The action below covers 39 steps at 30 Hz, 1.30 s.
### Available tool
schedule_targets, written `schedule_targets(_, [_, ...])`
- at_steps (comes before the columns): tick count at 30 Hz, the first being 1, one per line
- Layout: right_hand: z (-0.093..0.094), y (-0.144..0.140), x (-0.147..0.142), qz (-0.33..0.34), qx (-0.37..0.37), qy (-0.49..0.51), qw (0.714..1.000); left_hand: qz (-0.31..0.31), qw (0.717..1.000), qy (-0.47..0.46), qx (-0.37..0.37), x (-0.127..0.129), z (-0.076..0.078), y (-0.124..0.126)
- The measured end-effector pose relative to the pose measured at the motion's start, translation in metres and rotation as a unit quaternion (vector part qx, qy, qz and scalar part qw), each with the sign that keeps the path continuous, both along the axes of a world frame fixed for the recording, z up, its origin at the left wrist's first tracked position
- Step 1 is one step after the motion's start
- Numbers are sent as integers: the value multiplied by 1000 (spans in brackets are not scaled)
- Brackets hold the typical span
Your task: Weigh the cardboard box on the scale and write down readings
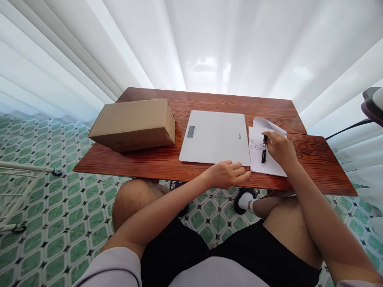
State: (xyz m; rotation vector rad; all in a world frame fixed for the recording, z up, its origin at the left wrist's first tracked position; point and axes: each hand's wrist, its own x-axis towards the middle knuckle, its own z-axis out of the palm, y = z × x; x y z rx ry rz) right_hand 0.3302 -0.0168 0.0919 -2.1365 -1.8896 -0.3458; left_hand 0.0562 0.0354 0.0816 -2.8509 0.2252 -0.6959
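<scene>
Scene: seen from above, a seated person leans over a reddish wooden table (167, 161) set before white curtains, on a green patterned tile floor.
Right hand: the right hand (279, 149) is closed around a black pen (264, 149), tip down on a sheet of paper (259, 159) lying at the table's right part, just beside a flat white scale (215, 137).
Left hand: the left hand (229, 174) rests palm down, fingers loosely curled and holding nothing, at the near table edge, touching the scale's near corner and the paper's left edge.
Other things: a closed cardboard box (133, 123) sits at the table's left end, well apart from both hands.
Risk: the paper could slide or crease under the pen, since only fingertips seem to steady it; a nudge from the left hand could shift the scale.
Hard to make out: the writing on the paper is too small to read; the scale's display looks blank; a dark object at the right edge is cut off.
</scene>
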Motion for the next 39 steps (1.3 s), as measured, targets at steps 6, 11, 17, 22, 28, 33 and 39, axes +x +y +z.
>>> schedule_targets(6, [-3, 4, -3, -22, -48, -41, 998, 0, 1000, 4, 31, 0, 1, -2])
schedule_targets(11, [-8, 8, -2, -16, -83, -88, 993, 4, 998, -46, 36, 0, -3, -3])
schedule_targets(17, [-7, 7, 1, -33, -48, -95, 994, 8, 999, -19, 25, -4, 0, -4])
schedule_targets(22, [6, 4, -15, -26, 41, -54, 997, 25, 999, 11, 18, -17, 11, 0])
schedule_targets(28, [19, 12, -52, 43, 123, 39, 991, 111, 993, -18, 35, -47, 40, 22])
schedule_targets(33, [35, 36, -94, 103, 132, 130, 977, 218, 968, -119, 24, -84, 70, 51])
schedule_targets(39, [52, 80, -167, 143, 129, 233, 953, 348, 891, -271, -109, -138, 94, 83])
